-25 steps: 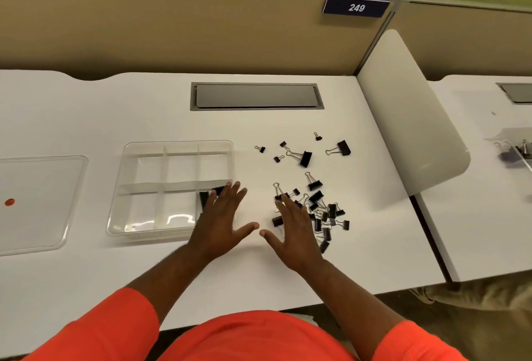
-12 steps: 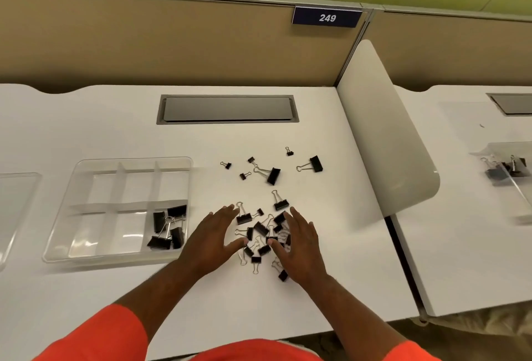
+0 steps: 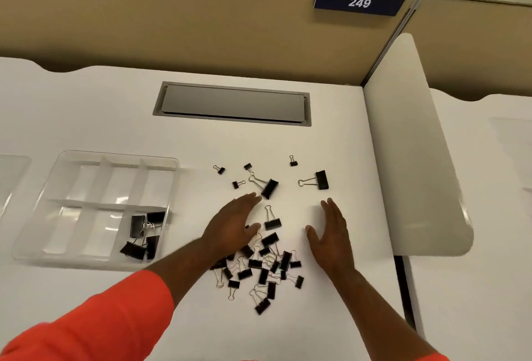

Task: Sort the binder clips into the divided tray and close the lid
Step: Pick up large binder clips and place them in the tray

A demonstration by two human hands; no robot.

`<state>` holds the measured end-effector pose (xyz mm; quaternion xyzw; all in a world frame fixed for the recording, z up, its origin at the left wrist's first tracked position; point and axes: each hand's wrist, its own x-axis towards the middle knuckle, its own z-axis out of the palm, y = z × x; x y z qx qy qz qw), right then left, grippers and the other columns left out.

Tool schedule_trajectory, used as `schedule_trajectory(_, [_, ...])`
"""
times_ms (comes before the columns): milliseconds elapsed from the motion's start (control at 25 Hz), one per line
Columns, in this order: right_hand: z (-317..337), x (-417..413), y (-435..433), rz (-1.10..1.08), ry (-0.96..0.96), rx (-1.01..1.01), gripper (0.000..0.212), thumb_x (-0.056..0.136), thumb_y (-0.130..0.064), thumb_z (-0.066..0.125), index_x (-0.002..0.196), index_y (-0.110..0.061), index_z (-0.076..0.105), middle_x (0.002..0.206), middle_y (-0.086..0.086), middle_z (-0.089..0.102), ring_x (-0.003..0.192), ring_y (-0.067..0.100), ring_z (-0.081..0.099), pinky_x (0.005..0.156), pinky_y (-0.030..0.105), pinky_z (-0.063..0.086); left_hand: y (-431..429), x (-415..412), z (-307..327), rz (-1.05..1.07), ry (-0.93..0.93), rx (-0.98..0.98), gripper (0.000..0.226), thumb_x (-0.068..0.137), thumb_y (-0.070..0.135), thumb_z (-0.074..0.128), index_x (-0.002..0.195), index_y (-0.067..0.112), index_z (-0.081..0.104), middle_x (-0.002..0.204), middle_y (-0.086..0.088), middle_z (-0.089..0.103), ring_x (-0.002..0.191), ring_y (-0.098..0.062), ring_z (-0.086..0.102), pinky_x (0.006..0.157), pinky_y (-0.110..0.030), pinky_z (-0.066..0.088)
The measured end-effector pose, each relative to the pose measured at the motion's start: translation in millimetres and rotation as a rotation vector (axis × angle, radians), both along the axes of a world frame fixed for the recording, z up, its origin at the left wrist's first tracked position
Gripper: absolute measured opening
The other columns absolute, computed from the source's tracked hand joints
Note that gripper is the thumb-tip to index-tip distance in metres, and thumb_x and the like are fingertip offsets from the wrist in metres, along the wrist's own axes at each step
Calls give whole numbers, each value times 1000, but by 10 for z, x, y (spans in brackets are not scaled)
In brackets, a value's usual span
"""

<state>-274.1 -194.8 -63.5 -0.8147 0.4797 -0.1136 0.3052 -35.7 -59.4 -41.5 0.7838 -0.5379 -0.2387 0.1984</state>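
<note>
Now, open palms flank the clip pile [image 3: 263, 267].
Each grip is released (fingers straight): left hand [image 3: 233, 225], right hand [image 3: 331, 235], low over the bench [image 3: 100, 113]; divided tray [image 3: 115, 155] holds several clips.

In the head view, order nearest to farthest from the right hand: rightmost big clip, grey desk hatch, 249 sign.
1. Rightmost big clip, just beyond the right hand.
2. Grey desk hatch, farther back.
3. 249 sign, high on the partition.
</note>
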Motion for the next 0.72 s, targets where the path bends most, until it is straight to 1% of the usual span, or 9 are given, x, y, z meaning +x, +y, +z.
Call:
schedule_trajectory(120, [-66,-17,-243,-30,-8,22,73,92,-26,68,155,-16,32,163,-1,27,149,17,26,121,37,24,-304,57,-57,-2,-14,-15,71,91,33,63,153,26,28,159,4,30,145,-13,27,118,-30,23])
schedule_trajectory(200, [-98,-18,-373,-38,-19,5,76,89,-24,71,154,-16,33,162,1,30,148,19,29,119,34,22,-494,92,-113,-38,-29,-5,73,91,29,63,153,24,26,160,2,27,147,-15,23,121,-33,17])
schedule_trajectory(280, [-115,2,-488,-39,-24,-12,79,85,-21,74,154,-17,34,161,1,33,147,21,32,116,34,24,-643,123,-183,-115,-68,8,76,89,24,62,154,22,24,161,0,24,149,-16,17,123,-39,9])
schedule_trajectory(360, [-119,45,-595,-29,-27,-17,82,83,-20,74,154,-19,33,162,-1,32,146,21,33,113,35,26,-748,129,-241,-173,-85,19,76,87,17,59,154,20,25,161,1,24,150,-15,15,123,-40,6])
schedule_trajectory(440, [-124,102,-708,7,-19,-23,84,81,-22,70,155,-20,31,163,-3,28,146,19,31,110,34,26,-816,113,-271,-182,-85,3,70,86,10,58,151,18,33,156,-1,35,146,-18,28,122,-41,14])
schedule_trajectory(520, [-128,166,-810,45,-6,-21,86,78,-22,65,156,-21,28,164,-5,25,147,18,28,109,33,25,-861,103,-292,-175,-97,-36,64,84,8,62,145,15,45,147,-5,48,135,-25,44,115,-42,30])
schedule_trajectory(560, [-126,200,-851,60,2,-15,87,78,-20,64,157,-22,27,165,-5,24,147,18,27,109,33,24,-872,98,-288,-171,-105,-45,62,84,10,65,143,15,48,143,-6,51,129,-26,48,111,-42,36])
schedule_trajectory(640, [-107,279,-919,95,34,-7,88,79,-16,65,157,-24,26,165,-5,22,147,19,26,110,37,25,-870,87,-248,-154,-107,-37,63,84,18,71,143,15,49,138,-6,55,122,-27,52,105,-40,40])
schedule_trajectory(720, [-91,352,-964,143,83,-37,85,80,-15,64,156,-24,29,165,-4,23,145,22,28,108,41,30,-832,69,-190,-129,-100,-25,64,84,28,74,143,17,49,134,-4,57,118,-25,54,101,-39,40])
